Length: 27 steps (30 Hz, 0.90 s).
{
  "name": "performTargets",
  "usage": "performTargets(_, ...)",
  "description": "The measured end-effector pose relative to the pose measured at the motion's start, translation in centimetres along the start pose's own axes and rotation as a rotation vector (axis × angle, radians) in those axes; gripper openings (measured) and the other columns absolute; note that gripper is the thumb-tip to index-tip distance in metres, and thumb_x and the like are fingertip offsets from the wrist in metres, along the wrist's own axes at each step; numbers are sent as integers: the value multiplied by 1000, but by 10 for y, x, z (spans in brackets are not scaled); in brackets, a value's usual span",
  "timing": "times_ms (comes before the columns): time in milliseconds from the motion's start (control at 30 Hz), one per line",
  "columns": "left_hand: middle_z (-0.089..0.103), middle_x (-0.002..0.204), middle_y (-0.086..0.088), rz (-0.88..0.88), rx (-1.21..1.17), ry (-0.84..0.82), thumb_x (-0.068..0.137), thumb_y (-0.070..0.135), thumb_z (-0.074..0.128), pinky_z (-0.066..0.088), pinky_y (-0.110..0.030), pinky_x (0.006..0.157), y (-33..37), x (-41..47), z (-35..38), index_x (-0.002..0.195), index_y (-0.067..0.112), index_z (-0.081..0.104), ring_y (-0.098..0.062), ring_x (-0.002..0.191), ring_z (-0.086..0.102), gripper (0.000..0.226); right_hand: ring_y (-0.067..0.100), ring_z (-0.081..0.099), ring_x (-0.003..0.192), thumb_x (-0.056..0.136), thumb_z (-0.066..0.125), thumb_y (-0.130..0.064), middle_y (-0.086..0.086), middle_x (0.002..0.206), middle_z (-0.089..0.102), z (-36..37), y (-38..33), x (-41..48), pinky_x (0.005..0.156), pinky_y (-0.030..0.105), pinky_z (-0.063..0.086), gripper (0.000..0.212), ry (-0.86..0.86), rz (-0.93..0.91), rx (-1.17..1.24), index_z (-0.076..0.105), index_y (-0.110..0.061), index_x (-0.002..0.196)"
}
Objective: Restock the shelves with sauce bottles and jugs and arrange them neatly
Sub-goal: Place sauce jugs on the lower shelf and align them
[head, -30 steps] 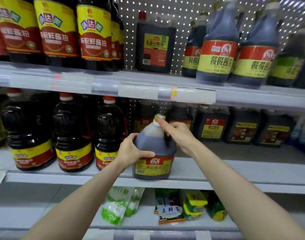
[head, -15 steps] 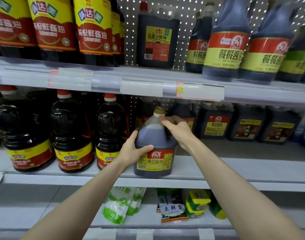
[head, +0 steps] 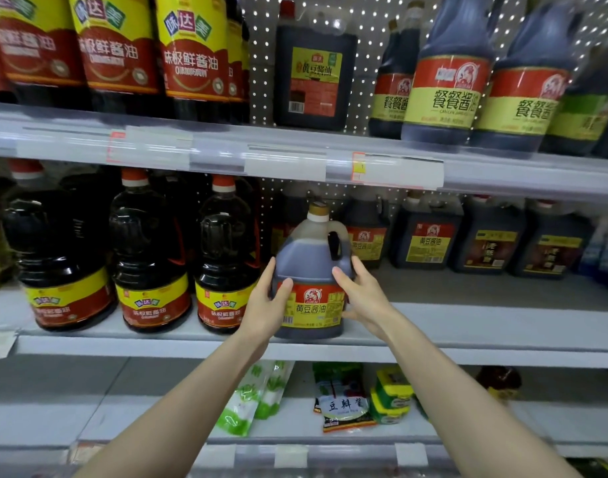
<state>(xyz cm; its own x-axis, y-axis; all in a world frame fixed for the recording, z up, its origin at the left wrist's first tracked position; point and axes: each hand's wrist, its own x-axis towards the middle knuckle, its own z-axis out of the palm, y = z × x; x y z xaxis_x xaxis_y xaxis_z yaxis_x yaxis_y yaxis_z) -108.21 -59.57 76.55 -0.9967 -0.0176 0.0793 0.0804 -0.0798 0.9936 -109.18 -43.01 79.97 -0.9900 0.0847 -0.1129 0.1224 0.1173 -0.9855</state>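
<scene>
Jug (head: 311,270) stands upright at the front edge of the middle shelf (head: 485,326), base seemingly resting on the board. Its label faces out, a tan cap is on top, and the handle is on its right shoulder. Left hand (head: 266,301) clasps the jug's left side, thumb laid over the label's left edge, fingers held together and curved up round the flank. Right hand (head: 363,294) clasps the right side, thumb pressed on the front just below the handle, fingers wrapped behind; their tips are hidden. Both forearms reach in from below. Just beside the left hand, three dark red-capped bottles (head: 223,257) stand in a row along the shelf front; contact with the jug cannot be told. Behind and to the right, square jugs (head: 428,243) line the back by the pegboard (head: 364,39), apart from the held jug. Top shelf (head: 88,139) carries large labelled bottles (head: 447,84) and one square dark can (head: 312,70). Bottom shelf (head: 502,422) holds green pouches (head: 247,398) and packets (head: 342,405).
</scene>
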Motion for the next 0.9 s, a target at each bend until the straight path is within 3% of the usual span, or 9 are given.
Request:
performTargets(100,49,140,0,28,-8,15,100,25,48,53,-40,94,0,-1,2,150,33,24,-17,117,57,56,20,52,112,96,56,-34,4,150,40,1,5,4,94,53,46,76,-15,-2,32,7,-34,154)
performTargets(233,44,146,2,26,-24,30,100,30,48,49,-43,100,-5,8,2,150,35,24,-17,123,53,56,26,52,123,95,58,-32,4,151,40,2,7,15,96,54,45,79,-24,6,52,6,-31,155)
performTargets(433,45,146,-1,24,-23,77,101,33,44,48,-42,101,-9,24,4,152,29,21,-18,124,52,56,24,58,115,96,57,-32,7,136,55,5,10,39,95,53,46,64,-37,9,36,24,-24,150)
performTargets(567,49,139,2,23,-12,84,102,34,41,51,-33,94,-11,39,7,152,28,22,-15,119,55,54,24,61,112,97,55,-32,5,127,60,7,11,54,90,49,49,63,-31,-19,36,22,-36,150)
performTargets(767,57,127,8,43,15,132,103,35,38,48,-26,89,-13,59,11,148,30,30,-6,109,56,46,28,54,119,98,55,-29,3,138,51,7,10,75,94,51,48,64,-25,-30,59,21,-38,151)
performTargets(900,43,143,5,41,16,150,104,38,32,39,-29,100,-12,67,17,150,37,21,-11,121,44,48,30,49,126,97,57,-29,0,146,44,6,12,90,95,53,50,63,-25,-25,86,24,-42,149)
